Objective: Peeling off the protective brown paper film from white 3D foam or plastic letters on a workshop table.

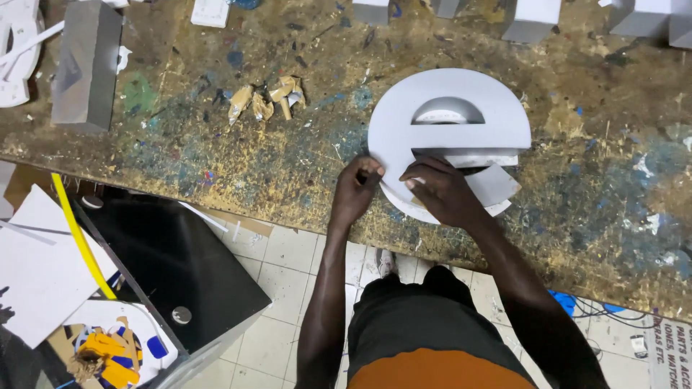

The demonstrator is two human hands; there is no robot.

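Note:
A large white letter-shaped sign piece (pixel 461 130), rounded like a lowercase letter with metal sides, lies flat on the paint-stained wooden workbench (pixel 216 158). My left hand (pixel 358 189) pinches its lower left edge with the fingertips closed on the rim. My right hand (pixel 441 189) rests on its lower face, fingers pressing down near the horizontal bar. Both forearms reach up from the bench's near edge.
Crumpled bits of tape (pixel 267 99) lie left of the letter. A grey block (pixel 86 65) stands at the far left, more grey and white blocks (pixel 530 18) along the back edge. A black box (pixel 173 266) and white sheets (pixel 36 266) sit on the tiled floor below.

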